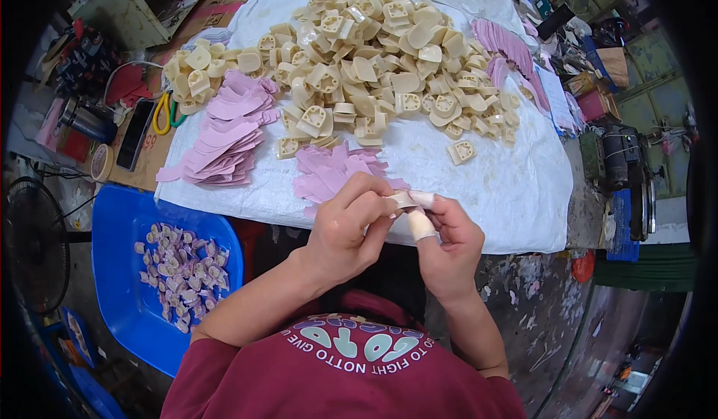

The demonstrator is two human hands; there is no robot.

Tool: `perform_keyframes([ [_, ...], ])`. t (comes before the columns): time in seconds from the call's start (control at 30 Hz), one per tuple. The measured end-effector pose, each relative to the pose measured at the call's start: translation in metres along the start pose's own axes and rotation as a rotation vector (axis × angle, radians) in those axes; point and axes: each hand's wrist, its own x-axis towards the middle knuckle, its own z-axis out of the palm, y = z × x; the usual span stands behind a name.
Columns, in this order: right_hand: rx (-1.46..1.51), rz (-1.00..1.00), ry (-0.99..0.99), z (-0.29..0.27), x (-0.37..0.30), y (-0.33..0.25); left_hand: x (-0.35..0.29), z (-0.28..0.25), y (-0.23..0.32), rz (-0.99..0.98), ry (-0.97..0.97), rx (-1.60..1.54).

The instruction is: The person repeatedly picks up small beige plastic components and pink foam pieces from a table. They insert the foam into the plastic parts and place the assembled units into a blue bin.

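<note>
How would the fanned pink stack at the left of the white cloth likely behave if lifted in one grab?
The pink stack would probably slide apart, since its layers already overlap unevenly. It may flop rather than stay rigid, because the pieces look thin. Each piece is likely light, again judging by that thinness.

From my remote seat I see a bright, fairly even wash of light over the middle, strongest on the white-covered surface (516, 206), with small glints on the heap of cream pieces (359, 64); I cannot tell exactly where the light comes from. It dims to deep shadow beneath the surface's near edge, and the fan (34, 243) at far left sinks into murk. My fisheye view bends straight edges toward a soft, black-cornered rim, while the left hand (348, 225) and right hand (454, 254) look reasonably crisp.
</note>
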Motion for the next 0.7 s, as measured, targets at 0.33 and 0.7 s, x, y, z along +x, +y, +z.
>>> perform_keyframes([
  [0.33, -0.099, -0.063, -0.201, -0.022, 0.018, 0.014, 0.002, 0.004, -0.004, -0.036, 0.000, 0.043],
  [0.7, -0.349, -0.445, -0.177, -0.019, 0.031, 0.006, -0.003, 0.008, -0.005, -0.405, 0.033, -0.654],
])
